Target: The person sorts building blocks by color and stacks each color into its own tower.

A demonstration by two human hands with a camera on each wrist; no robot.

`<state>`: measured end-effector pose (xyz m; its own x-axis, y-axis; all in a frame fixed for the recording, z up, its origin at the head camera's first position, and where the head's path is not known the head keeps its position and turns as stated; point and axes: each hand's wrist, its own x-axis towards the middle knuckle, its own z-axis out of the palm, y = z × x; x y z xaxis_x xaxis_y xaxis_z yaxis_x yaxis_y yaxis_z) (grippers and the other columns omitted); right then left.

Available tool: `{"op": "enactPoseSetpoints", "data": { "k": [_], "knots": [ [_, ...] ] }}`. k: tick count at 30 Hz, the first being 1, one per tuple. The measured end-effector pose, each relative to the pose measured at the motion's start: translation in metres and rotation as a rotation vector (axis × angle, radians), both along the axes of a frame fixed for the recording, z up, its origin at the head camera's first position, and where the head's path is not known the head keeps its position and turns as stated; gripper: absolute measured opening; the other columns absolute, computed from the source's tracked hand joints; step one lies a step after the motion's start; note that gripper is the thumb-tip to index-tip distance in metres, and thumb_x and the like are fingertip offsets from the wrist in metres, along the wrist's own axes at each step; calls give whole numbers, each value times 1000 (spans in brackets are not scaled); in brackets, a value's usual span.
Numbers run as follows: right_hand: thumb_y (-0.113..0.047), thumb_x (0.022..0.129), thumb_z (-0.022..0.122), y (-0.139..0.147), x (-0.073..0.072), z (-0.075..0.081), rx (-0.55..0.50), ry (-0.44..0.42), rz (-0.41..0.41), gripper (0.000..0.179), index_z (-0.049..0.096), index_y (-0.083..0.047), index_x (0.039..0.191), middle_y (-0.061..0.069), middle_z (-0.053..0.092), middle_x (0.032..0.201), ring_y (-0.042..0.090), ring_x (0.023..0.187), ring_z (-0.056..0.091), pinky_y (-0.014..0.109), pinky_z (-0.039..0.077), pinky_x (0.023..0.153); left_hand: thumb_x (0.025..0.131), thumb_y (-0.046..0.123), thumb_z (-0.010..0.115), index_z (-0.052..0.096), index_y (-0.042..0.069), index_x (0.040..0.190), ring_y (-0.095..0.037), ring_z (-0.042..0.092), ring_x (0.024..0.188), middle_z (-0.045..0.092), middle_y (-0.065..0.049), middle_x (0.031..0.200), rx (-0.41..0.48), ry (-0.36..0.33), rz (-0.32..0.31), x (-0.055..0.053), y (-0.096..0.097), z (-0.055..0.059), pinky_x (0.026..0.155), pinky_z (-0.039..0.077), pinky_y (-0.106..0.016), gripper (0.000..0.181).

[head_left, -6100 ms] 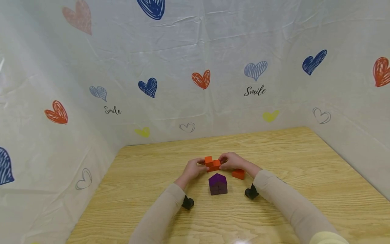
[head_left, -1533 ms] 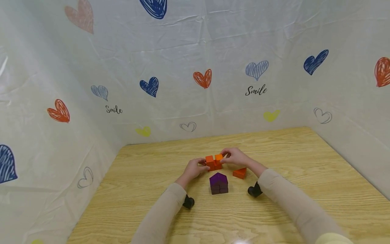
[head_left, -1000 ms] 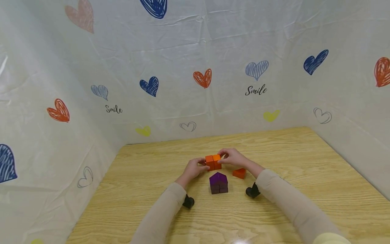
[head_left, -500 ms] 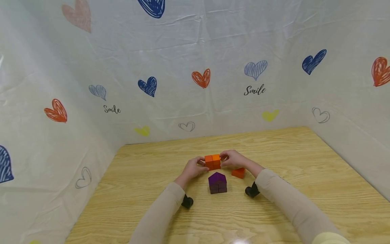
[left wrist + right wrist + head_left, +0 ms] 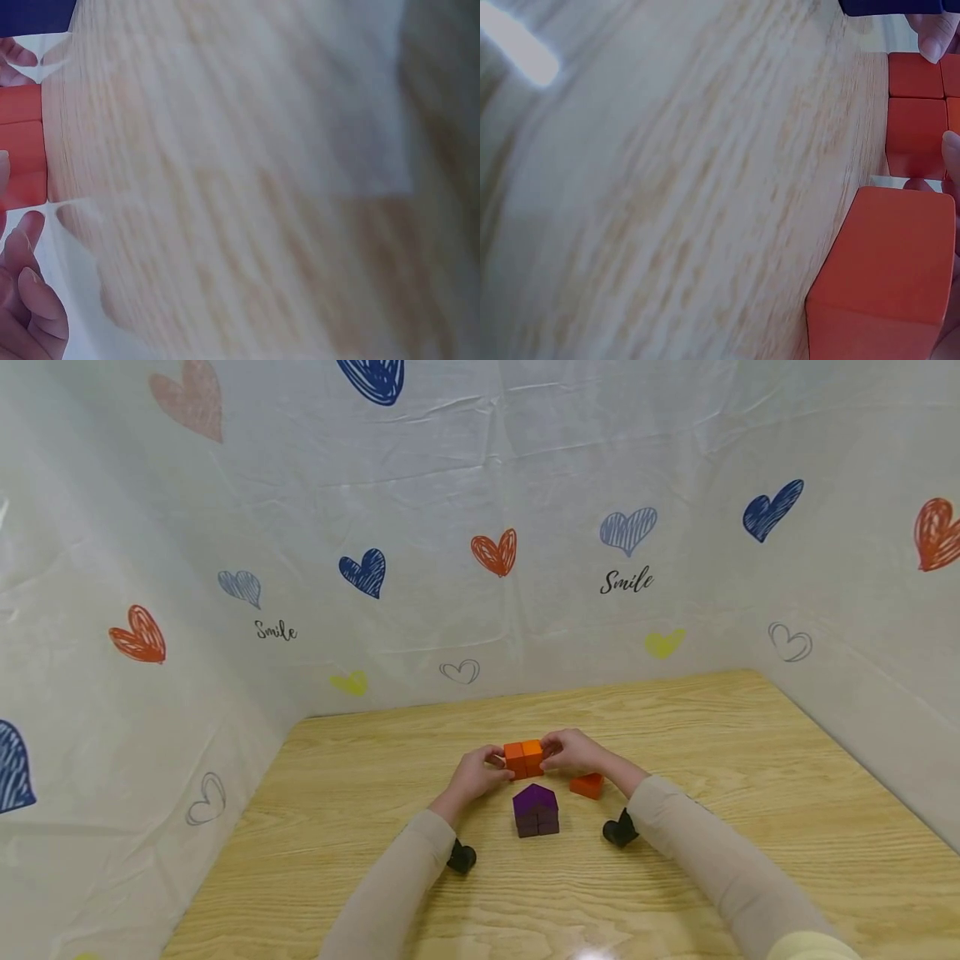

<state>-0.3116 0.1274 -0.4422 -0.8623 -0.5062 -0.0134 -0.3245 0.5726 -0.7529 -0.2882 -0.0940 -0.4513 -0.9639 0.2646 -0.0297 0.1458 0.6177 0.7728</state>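
Note:
In the head view, a compact stack of orange cubes (image 5: pixel 523 760) stands on the table, two wide and two high. My left hand (image 5: pixel 476 775) pinches its left side between thumb and fingers. At the opposite side, my right hand (image 5: pixel 573 752) holds the stack with thumb and fingertips. Both thumbs touch the red-looking cubes (image 5: pixel 916 135) in the right wrist view. Nearer to me stands a purple block house (image 5: pixel 536 814) with a peaked top. An orange triangular block (image 5: pixel 587 786) lies by my right forearm, apart from the stack.
The wooden table (image 5: pixel 360 793) is bordered by a white sheet (image 5: pixel 420 635) printed with hearts, at the back and both sides. Black wrist-camera mounts (image 5: pixel 619 830) hang under both sleeves close to the tabletop.
My right hand has lowered an orange cube onto the right column, beside the upper left cube, and both tops are now level. My left hand has stayed at the stack's left side.

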Motion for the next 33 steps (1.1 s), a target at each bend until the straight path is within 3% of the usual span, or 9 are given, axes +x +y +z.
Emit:
{"op": "enactPoseSetpoints", "data": {
  "k": [33],
  "knots": [
    [-11, 84, 66, 1, 0, 1, 10, -31, 20, 30, 59, 3, 110, 10, 64, 100, 21, 93, 59, 36, 48, 85, 80, 20, 71, 60, 5, 110, -23, 57, 93, 65, -9, 97, -24, 16, 10, 1, 2, 0, 86, 45, -40, 35]
  ]
}}
